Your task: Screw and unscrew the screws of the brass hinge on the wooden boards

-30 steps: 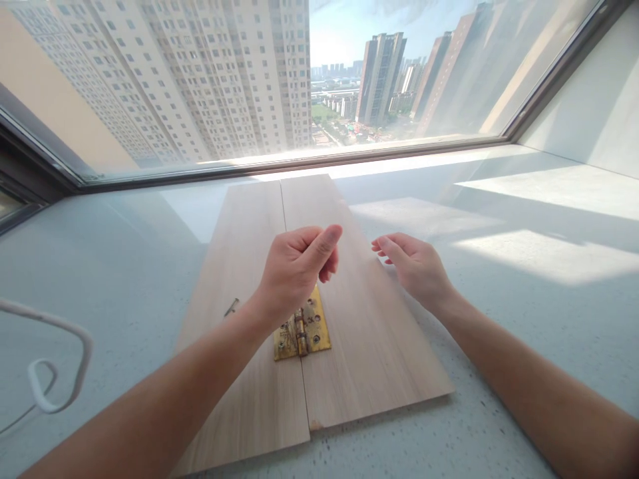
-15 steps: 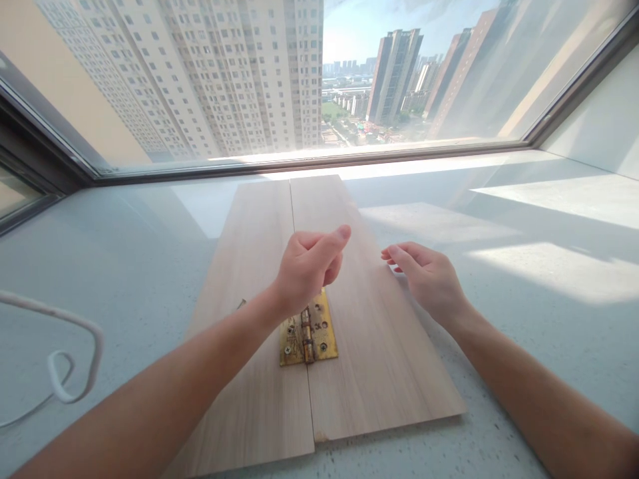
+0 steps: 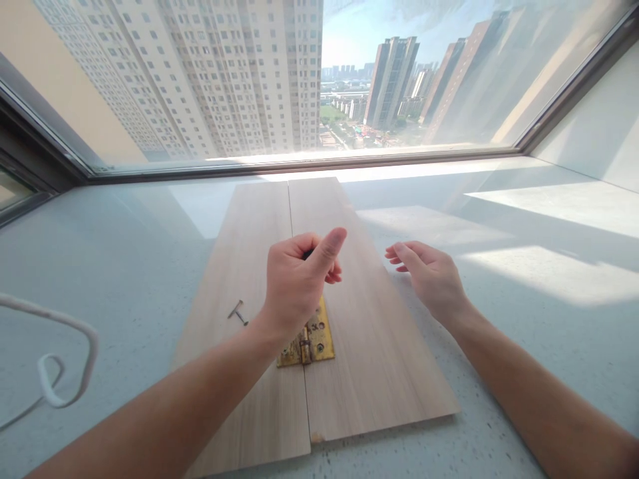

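Note:
My left hand (image 3: 299, 273) is closed above the hinge, thumb pointing up and to the right. Between its thumb and fingers shows a bit of a black thing (image 3: 307, 254); the rest is hidden by the hand. Under the wrist lies a worn brass hinge (image 3: 325, 336), set across the seam of two pale wooden boards, with screws in some of its holes. Two loose screws (image 3: 238, 311) lie on the left board (image 3: 259, 412). Beside the edge of the right board (image 3: 379, 372), my right hand (image 3: 432, 276) has loosely curled fingers, slightly apart, with nothing visible in them.
The boards lie on a speckled pale sill (image 3: 499, 346). A white cable (image 3: 92, 352) loops at the left. Behind the boards runs a dark window frame (image 3: 309, 167), with tall buildings outside. Sunlit patches fall on the right.
My left hand has turned and shifted slightly left, so the black thing in it now shows. Both loose screws have come into view beside the forearm. My right hand stays nearly still.

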`<state>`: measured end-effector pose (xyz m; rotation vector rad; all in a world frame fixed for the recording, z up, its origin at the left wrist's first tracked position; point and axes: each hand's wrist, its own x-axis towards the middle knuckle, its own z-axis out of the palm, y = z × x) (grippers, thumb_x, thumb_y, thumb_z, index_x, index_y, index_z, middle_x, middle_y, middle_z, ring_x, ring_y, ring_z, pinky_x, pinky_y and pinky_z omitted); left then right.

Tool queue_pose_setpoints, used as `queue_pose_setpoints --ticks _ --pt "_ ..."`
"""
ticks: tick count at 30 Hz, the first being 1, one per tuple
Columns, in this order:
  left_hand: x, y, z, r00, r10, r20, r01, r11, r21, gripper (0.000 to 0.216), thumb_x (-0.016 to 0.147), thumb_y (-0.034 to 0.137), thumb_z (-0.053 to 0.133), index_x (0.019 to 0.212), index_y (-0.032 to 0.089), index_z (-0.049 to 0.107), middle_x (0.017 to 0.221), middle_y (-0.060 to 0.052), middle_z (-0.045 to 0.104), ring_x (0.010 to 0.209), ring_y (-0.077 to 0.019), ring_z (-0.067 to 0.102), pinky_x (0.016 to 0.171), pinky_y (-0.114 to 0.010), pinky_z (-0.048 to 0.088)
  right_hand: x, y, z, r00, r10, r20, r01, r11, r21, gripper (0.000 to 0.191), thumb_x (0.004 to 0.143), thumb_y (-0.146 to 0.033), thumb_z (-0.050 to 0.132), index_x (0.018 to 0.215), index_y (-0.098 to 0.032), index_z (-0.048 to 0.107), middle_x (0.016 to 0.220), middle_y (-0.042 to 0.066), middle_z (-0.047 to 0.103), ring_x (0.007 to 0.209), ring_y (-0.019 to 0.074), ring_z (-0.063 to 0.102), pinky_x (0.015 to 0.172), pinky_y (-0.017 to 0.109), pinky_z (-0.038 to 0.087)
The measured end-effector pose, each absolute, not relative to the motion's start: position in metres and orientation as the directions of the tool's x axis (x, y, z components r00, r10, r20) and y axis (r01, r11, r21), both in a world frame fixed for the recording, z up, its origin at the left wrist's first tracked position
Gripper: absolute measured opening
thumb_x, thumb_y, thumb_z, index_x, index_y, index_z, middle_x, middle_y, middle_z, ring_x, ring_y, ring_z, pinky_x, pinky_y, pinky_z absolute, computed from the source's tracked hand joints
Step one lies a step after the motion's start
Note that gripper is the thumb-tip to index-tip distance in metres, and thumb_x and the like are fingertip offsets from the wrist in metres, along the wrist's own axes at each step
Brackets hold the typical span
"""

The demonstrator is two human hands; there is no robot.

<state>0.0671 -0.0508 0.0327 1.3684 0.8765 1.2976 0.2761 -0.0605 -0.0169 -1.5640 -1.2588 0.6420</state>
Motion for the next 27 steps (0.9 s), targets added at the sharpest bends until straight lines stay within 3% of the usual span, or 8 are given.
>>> queue_pose_setpoints --ticks 6,13,18,20,23,27 --pt "0.075 -0.057 0.03 0.182 0.933 0.31 -0.216 -0.269 0.938 0.06 0.083 0.049 0.054 0.043 0.017 0.023 0.042 0.005 0.024 0.04 -0.0048 0.023 0.041 -0.025 0.018 0.274 -0.061 -0.019 0.29 0.936 0.2 0.444 0.053 -0.894 0.036 0.081 -0.052 0.053 0.079 -0.019 0.069 0.086 0.005 0.069 0.084 0.0198 0.061 0.073 0.032 0.048" --pt "0.069 -0.043 0.028 0.423 0.864 0.273 -0.244 -0.182 0.953 0.06 0.082 0.046 0.056 0.04 0.016 0.025 0.039 0.006 0.021 0.039 -0.0034 0.021 0.041 -0.025 0.016 0.274 -0.06 -0.021 0.32 0.926 0.201 0.442 0.042 -0.896 0.036 0.081 -0.052 0.054 0.078 -0.021 0.07 0.084 0.004 0.07 0.081 0.0193 0.062 0.072 0.032 0.048" --pt "0.058 -0.027 0.036 0.751 0.645 0.144 -0.21 0.026 0.977 0.058 0.084 0.039 0.056 0.045 0.017 0.02 0.043 0.006 0.018 0.04 -0.0033 0.018 0.043 -0.025 0.013 0.27 -0.061 -0.02 0.316 0.928 0.197 0.443 0.039 -0.895 0.035 0.081 -0.052 0.054 0.078 -0.021 0.07 0.084 0.003 0.07 0.079 0.0185 0.061 0.072 0.033 0.048" --pt "0.054 -0.02 0.038 0.796 0.597 0.102 -0.201 0.101 0.974 0.057 0.085 0.039 0.054 0.047 0.017 0.018 0.044 0.006 0.016 0.041 -0.0036 0.017 0.043 -0.025 0.013 0.27 -0.062 -0.019 0.305 0.93 0.204 0.448 0.049 -0.892 0.034 0.082 -0.051 0.053 0.078 -0.021 0.069 0.084 0.003 0.069 0.08 0.0184 0.061 0.073 0.032 0.048" --pt "0.049 -0.017 0.039 0.753 0.65 0.101 -0.244 0.133 0.961 0.047 0.088 0.042 0.048 0.052 0.017 0.03 0.045 0.006 0.025 0.041 -0.0053 0.025 0.043 -0.023 0.02 0.272 -0.061 -0.019 0.31 0.932 0.189 0.425 0.042 -0.904 0.034 0.081 -0.051 0.054 0.078 -0.021 0.069 0.083 0.003 0.069 0.08 0.0181 0.061 0.071 0.032 0.048" --pt "0.044 -0.027 0.038 0.512 0.844 0.158 -0.266 -0.019 0.964 0.036 0.084 0.043 0.056 0.062 0.017 0.044 0.054 0.004 0.043 0.05 -0.008 0.046 0.05 -0.023 0.038 0.274 -0.06 -0.018 0.355 0.921 0.164 0.375 0.021 -0.927 0.034 0.08 -0.052 0.055 0.078 -0.02 0.069 0.082 0.004 0.068 0.077 0.0176 0.061 0.068 0.032 0.048"
